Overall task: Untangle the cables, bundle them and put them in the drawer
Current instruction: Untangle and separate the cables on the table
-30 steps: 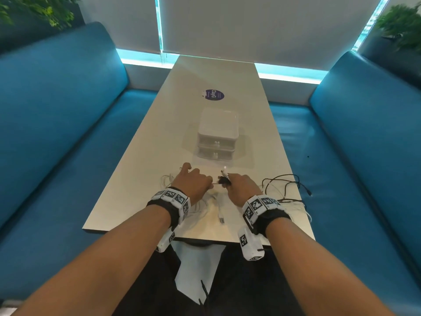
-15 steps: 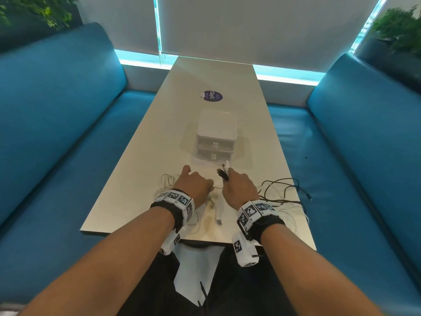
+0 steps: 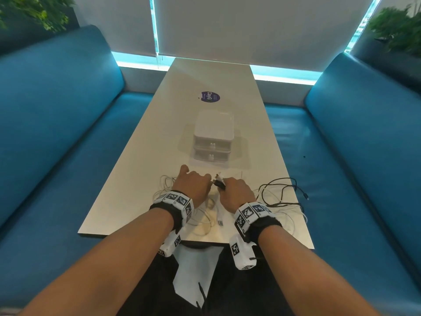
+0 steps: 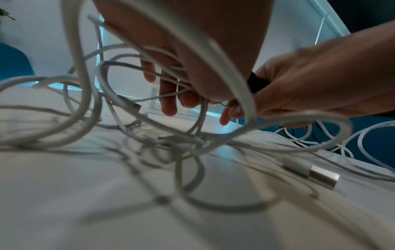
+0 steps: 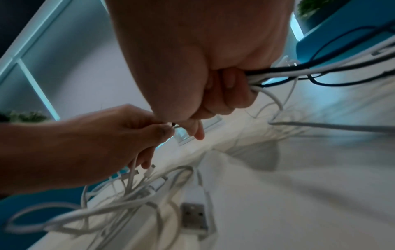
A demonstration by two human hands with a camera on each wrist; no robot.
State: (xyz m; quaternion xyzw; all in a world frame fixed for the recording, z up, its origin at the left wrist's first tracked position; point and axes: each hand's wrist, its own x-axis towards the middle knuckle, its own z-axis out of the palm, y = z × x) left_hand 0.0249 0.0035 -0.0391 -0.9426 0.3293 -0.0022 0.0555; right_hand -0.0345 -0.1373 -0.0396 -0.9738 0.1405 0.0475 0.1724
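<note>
A tangle of white cables (image 3: 206,221) lies at the near end of the table (image 3: 145,169), with a black cable (image 3: 281,190) looping off to the right. My right hand (image 3: 235,190) grips a bunch of black and white cables (image 5: 275,74), their plug ends (image 3: 218,182) sticking out between the hands. My left hand (image 3: 196,184) pinches a thin white cable (image 5: 132,169) right beside the right hand, with white loops (image 4: 149,71) draped over its fingers. A small white two-drawer box (image 3: 214,139) stands just beyond the hands, both drawers closed.
Blue benches (image 3: 57,133) run along both sides of the table. A purple round sticker (image 3: 210,96) sits behind the drawer box. A white USB plug (image 5: 193,218) lies on the table near its front edge. Plants (image 3: 398,28) stand in the far corners.
Both hands have drifted slightly forward toward the drawer box and closed in on each other. The plug ends now sit between them.
</note>
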